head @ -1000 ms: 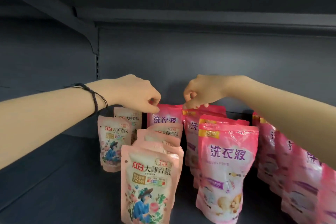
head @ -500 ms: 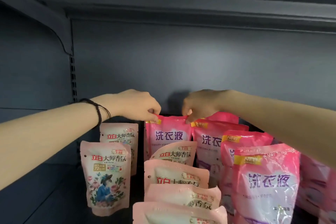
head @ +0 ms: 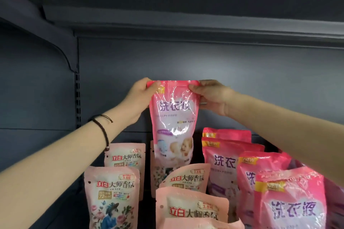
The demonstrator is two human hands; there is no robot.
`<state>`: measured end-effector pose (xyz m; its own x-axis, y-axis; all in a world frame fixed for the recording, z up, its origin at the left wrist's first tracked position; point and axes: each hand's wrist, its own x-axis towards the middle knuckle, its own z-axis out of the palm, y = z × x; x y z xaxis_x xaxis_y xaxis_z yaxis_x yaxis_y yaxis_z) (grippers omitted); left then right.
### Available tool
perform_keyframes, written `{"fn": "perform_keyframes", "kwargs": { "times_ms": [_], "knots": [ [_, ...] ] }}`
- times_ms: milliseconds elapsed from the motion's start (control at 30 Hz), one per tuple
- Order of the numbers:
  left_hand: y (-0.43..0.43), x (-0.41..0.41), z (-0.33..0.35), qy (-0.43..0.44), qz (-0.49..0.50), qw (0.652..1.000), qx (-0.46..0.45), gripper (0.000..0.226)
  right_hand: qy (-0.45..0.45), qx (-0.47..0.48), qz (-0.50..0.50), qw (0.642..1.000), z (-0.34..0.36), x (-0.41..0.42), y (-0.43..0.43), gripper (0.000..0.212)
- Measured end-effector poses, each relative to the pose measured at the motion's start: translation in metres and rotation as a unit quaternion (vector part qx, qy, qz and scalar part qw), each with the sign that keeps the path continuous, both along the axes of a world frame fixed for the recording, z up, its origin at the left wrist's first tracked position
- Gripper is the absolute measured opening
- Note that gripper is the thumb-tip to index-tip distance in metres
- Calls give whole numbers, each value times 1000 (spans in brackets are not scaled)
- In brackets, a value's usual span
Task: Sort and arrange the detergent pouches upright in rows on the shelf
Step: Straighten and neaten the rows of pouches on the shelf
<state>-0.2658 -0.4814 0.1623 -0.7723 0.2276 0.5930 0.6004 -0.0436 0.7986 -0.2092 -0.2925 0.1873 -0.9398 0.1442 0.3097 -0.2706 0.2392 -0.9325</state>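
A bright pink detergent pouch [head: 174,117] hangs in the air above the back of the shelf. My left hand [head: 138,98] pinches its top left corner and my right hand [head: 212,96] pinches its top right corner. Below it stand several pale pink floral pouches [head: 111,197] in two rows at the left and middle. A row of several more bright pink pouches [head: 290,202] stands at the right, running from the back wall toward me.
The dark grey back wall [head: 204,65] closes the shelf behind the pouches. An upper shelf [head: 186,24] overhangs, held by a bracket [head: 61,48] on a slotted upright at the left. Bare shelf floor lies left of the pale pouches.
Both hands have lifted the bright pink pouch straight up out of the back of the middle row; before, they were pinching its top down among the other pouches.
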Motion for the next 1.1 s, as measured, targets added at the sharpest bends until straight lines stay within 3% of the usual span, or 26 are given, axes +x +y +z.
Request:
{"fn": "perform_keyframes", "kwargs": {
  "times_ms": [167,233,333,500,633,800,967,1033,1100],
  "knots": [
    [15,13,22,-22,3,987,159,23,58,-228,-15,972,21,-1,-27,16],
    [16,19,17,-21,-6,988,151,28,68,-262,-25,962,29,4,-31,21],
    [16,32,6,-7,-9,994,108,25,89,-285,-26,954,39,17,-30,11],
    [23,79,12,82,35,986,140,28,142,-313,3,939,44,57,-28,11],
    [36,130,23,120,55,972,194,32,191,-298,45,934,48,108,-23,11],
    [57,207,39,73,53,954,284,24,275,-208,62,937,47,190,-10,16],
    [88,286,24,22,52,950,306,19,215,-138,18,967,9,267,18,34],
    [102,312,11,24,70,950,304,23,193,-116,8,974,-15,292,32,50],
    [115,332,-8,44,93,950,295,27,199,-105,0,974,-41,312,45,50]
  ]
}}
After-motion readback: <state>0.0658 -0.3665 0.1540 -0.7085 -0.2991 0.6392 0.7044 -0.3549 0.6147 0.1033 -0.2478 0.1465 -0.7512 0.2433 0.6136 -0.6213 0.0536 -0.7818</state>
